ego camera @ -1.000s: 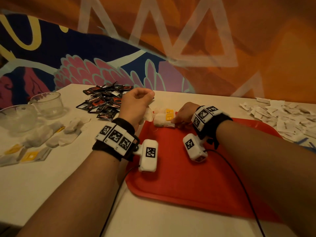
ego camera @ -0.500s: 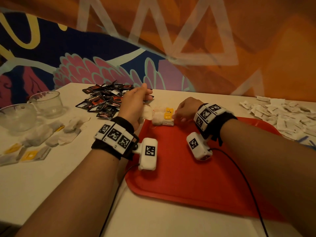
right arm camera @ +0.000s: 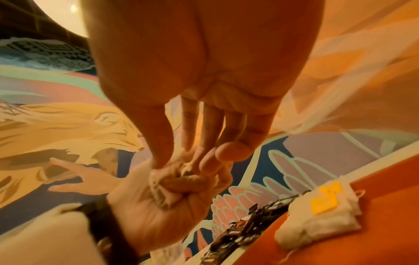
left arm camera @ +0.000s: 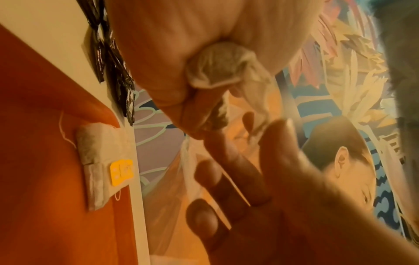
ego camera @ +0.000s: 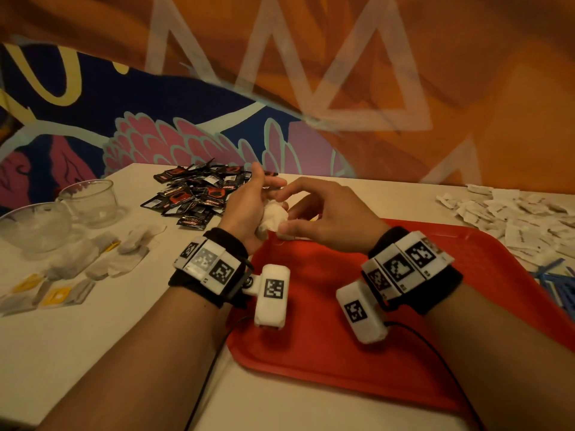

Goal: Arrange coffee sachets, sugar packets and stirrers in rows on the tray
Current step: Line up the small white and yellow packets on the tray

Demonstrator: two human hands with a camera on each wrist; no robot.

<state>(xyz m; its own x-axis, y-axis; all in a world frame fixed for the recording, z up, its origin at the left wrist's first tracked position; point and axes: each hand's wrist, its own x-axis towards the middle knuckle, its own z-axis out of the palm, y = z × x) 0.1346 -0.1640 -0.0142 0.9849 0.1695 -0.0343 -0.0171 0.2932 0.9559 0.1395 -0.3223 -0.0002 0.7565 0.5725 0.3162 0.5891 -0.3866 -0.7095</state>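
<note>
My left hand (ego camera: 264,194) is raised over the far left corner of the red tray (ego camera: 342,353) and grips a crumpled bunch of white tea bags (ego camera: 273,216) in its palm. In the left wrist view the bunch (left arm camera: 215,71) is squeezed under curled fingers. My right hand (ego camera: 283,213) has reached across to it. In the right wrist view its thumb and fingers (right arm camera: 181,161) pinch a bag from the bunch (right arm camera: 158,188). One white tea bag with a yellow tag (left arm camera: 99,161) lies flat in the tray's far left corner (right arm camera: 317,215).
A pile of black coffee sachets (ego camera: 199,194) lies at the back left. White sugar packets (ego camera: 513,219) and blue stirrers (ego camera: 557,281) lie right of the tray. Two glass bowls (ego camera: 90,200) and loose tea bags (ego camera: 93,259) sit on the left.
My right hand has left the tea bag on the tray and moved up to my left hand. The left hand has turned palm inward toward it, still holding the bunch.
</note>
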